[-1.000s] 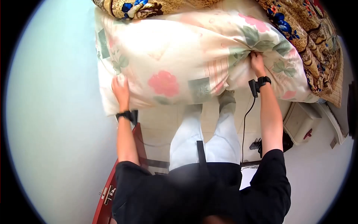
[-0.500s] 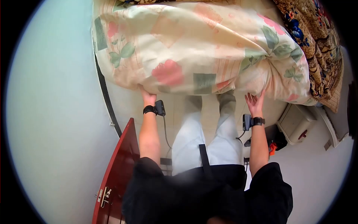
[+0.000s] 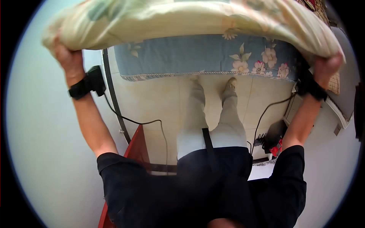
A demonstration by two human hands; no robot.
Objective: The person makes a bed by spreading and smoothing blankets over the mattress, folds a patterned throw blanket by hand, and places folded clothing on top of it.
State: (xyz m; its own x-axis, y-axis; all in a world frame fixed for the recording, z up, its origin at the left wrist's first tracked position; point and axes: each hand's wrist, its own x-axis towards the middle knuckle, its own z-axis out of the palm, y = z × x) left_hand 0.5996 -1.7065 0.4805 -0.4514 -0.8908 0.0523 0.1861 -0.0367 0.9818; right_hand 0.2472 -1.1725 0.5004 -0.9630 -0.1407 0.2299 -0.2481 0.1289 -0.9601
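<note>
A pale floral quilt point(image 3: 178, 22) is lifted and spans the top of the view between my hands. My left hand point(image 3: 67, 57) grips its left end, fingers wrapped round the edge. At the right end my right hand point(image 3: 327, 68), somewhat blurred, is closed on the quilt. Each wrist carries a black strap with a small box and a cable. Beneath the raised quilt, a blue floral bed cover point(image 3: 175, 57) with a trimmed lower edge shows.
A red door point(image 3: 138, 150) stands at the lower left beside the pale wall point(image 3: 42, 125). Tiled floor point(image 3: 148, 98) lies around my legs. Dark items and something red point(image 3: 275, 148) are on the floor at right. A brown patterned blanket point(image 3: 321, 11) shows at the upper right.
The quilt has gone up from hanging over the bed's front, uncovering the blue cover. My hands have moved up and far apart, and both are now closed on the quilt.
</note>
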